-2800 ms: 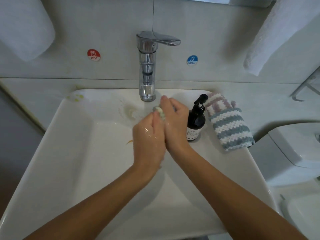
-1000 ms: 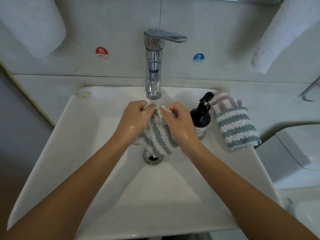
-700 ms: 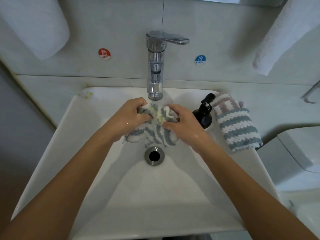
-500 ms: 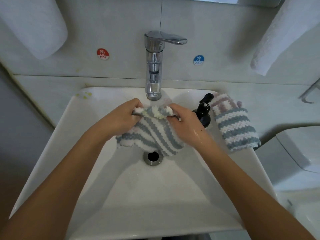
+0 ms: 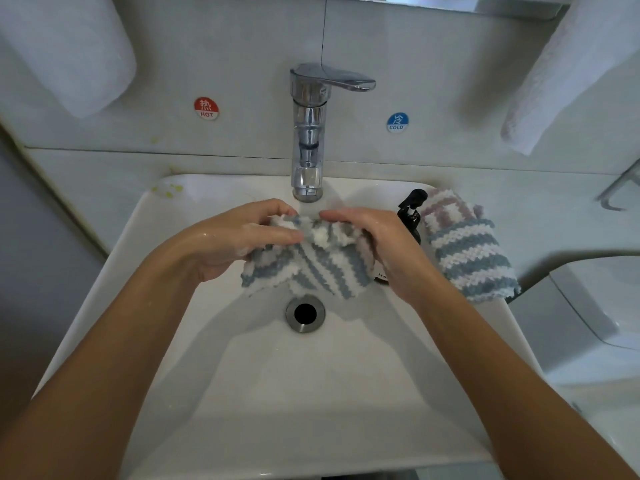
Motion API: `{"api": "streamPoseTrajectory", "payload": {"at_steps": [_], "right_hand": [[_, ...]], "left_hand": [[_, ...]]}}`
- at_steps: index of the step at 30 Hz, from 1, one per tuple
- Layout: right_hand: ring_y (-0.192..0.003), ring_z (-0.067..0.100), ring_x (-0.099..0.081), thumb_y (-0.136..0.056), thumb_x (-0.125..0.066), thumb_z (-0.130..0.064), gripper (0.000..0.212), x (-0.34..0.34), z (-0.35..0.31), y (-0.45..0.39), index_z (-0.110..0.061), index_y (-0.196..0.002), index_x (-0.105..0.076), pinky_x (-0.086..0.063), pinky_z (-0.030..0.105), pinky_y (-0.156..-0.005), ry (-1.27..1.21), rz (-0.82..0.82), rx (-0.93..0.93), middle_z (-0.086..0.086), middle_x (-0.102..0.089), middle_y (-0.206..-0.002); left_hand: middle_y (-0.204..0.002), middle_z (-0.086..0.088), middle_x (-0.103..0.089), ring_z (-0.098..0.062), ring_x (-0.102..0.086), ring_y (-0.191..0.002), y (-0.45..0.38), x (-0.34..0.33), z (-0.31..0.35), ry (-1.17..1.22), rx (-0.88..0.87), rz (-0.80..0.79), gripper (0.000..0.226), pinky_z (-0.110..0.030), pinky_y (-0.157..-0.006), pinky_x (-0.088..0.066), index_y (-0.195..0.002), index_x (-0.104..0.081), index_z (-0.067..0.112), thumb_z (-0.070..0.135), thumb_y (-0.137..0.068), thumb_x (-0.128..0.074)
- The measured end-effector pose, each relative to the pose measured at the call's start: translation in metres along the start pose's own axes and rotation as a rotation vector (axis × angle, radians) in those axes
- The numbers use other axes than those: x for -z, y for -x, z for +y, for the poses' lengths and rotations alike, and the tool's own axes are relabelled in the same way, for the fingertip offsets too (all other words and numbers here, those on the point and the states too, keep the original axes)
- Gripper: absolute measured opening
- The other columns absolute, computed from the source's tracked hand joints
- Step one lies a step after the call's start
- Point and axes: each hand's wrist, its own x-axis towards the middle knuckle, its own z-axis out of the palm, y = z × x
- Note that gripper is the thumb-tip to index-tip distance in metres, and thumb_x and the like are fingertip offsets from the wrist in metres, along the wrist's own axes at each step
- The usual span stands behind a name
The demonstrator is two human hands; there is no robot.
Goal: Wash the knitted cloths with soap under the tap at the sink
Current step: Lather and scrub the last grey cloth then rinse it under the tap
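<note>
Both hands (image 5: 242, 237) (image 5: 388, 244) sit just under the tap (image 5: 308, 133), which blocks the way straight behind them. Close on the right, a pump bottle (image 5: 410, 213) and a folded cloth (image 5: 464, 244) crowd the sink (image 5: 104, 289) rim. Left of the hands and in front of them, over the drain (image 5: 304, 313), the basin lies open.

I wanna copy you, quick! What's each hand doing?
Left hand: gripping the striped cloth.
Right hand: gripping the same cloth's other end.

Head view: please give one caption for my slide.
Both hands rub a striped knitted cloth below the tap.
</note>
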Motion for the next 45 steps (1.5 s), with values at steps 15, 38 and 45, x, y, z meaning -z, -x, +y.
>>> {"api": "streamPoseTrajectory", "payload": {"at_steps": [15, 38, 45], "right_hand": [[-0.067, 0.014, -0.048, -0.088, -0.062, -0.021, 0.017, 0.002, 0.004, 0.003, -0.024, -0.08, -0.048, -0.038, 0.029, -0.058, 0.687, -0.08, -0.086, 0.001, -0.054, -0.081], [-0.05, 0.004, -0.037, -0.095, -0.054, -0.018, 0.037, -0.036, 0.015, 0.001, -0.014, -0.058, -0.047, -0.033, 0.017, -0.051, 0.099, 0.382, 0.232, -0.006, -0.043, -0.054], [-0.049, 0.009, -0.027, -0.087, -0.049, -0.004, 0.042, -0.046, 0.017, -0.006, -0.022, -0.051, -0.035, -0.025, 0.027, -0.049, -0.062, 0.387, 0.083, -0.006, -0.029, -0.05]], "left_hand": [[-0.068, 0.003, -0.054, -0.013, -0.05, -0.062, -0.009, -0.01, -0.007, -0.648, -0.033, 0.144, 0.023, -0.027, -0.056, -0.035, -0.07, -0.057, 0.02, 0.029, -0.082, -0.074], [-0.05, 0.009, -0.045, -0.004, -0.042, -0.049, -0.022, -0.084, -0.015, 0.012, -0.401, 0.646, 0.041, -0.019, -0.051, -0.034, -0.061, -0.046, 0.019, 0.026, -0.102, -0.046], [-0.053, 0.003, -0.047, -0.007, -0.044, -0.049, -0.017, -0.108, -0.016, 0.097, -0.377, 0.745, 0.042, -0.024, -0.049, -0.038, -0.061, -0.046, 0.011, 0.024, -0.101, -0.047]]}}
